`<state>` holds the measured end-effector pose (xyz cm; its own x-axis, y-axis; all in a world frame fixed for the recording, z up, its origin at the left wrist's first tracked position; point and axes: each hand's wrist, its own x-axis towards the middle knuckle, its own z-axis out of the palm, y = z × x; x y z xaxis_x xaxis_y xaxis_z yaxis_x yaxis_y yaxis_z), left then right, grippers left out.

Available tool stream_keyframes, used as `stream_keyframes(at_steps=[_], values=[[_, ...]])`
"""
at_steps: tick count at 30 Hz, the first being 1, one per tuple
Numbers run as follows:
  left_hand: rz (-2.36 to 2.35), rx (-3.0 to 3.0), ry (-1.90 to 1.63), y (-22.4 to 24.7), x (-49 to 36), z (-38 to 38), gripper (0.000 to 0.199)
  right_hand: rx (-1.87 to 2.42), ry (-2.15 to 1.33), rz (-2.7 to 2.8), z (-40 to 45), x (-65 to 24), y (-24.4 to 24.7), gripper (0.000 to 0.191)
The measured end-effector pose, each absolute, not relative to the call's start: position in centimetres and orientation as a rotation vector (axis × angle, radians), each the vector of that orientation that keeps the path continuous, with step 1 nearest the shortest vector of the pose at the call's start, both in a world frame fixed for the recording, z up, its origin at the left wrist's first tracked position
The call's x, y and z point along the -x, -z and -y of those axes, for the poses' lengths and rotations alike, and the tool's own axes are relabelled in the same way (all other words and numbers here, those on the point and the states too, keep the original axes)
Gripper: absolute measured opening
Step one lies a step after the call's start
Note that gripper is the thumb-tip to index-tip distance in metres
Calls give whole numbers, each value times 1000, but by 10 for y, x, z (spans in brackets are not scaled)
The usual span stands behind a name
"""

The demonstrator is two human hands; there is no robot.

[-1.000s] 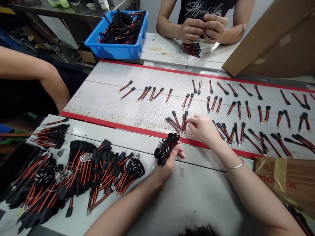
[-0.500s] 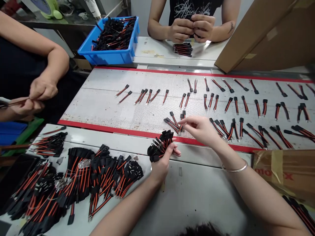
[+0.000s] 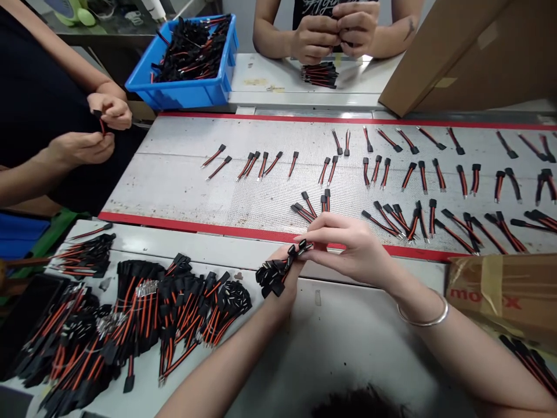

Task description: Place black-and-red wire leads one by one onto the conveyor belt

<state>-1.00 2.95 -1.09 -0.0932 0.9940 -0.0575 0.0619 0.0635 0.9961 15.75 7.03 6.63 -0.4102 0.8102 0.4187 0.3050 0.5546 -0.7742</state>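
My left hand (image 3: 289, 288) is closed around a bunch of short red-and-black cables (image 3: 273, 275), their black connectors fanned out at the left. My right hand (image 3: 350, 244) meets the top of that bunch, its thumb and forefinger pinched on the end of a short cable (image 3: 303, 246). Part of my left hand's fingers is hidden behind my right. Just beyond my hands, a few loose cables (image 3: 307, 203) lie on the mesh conveyor belt (image 3: 183, 191) with red edges.
Bundled cables (image 3: 143, 313) cover the table at the left. Several rows of cables lie along the belt to the right. A blue bin (image 3: 187, 97) of cables, a cardboard box (image 3: 483, 296) and a large carton (image 3: 461, 64) stand around. Two co-workers handle small parts across and left.
My right hand has drawn back from the belt to the bunch in my left hand. At the left, a co-worker's hands have come up and now hold a cable.
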Motion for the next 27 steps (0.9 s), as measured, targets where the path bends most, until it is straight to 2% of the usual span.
stream_keyframes(at_steps=[5, 17, 27], values=[[-1334, -1249, -1156, -1, 8, -33, 21, 963, -524, 1973, -64, -153, -64, 6], [-1363, -1289, -1166, 6, 10, -33, 21, 1084, -387, 1979, -56, -142, -67, 17], [-1324, -1431, -1143, 4, 12, -34, 28, 1123, -335, 1859, -52, -131, -67, 15]])
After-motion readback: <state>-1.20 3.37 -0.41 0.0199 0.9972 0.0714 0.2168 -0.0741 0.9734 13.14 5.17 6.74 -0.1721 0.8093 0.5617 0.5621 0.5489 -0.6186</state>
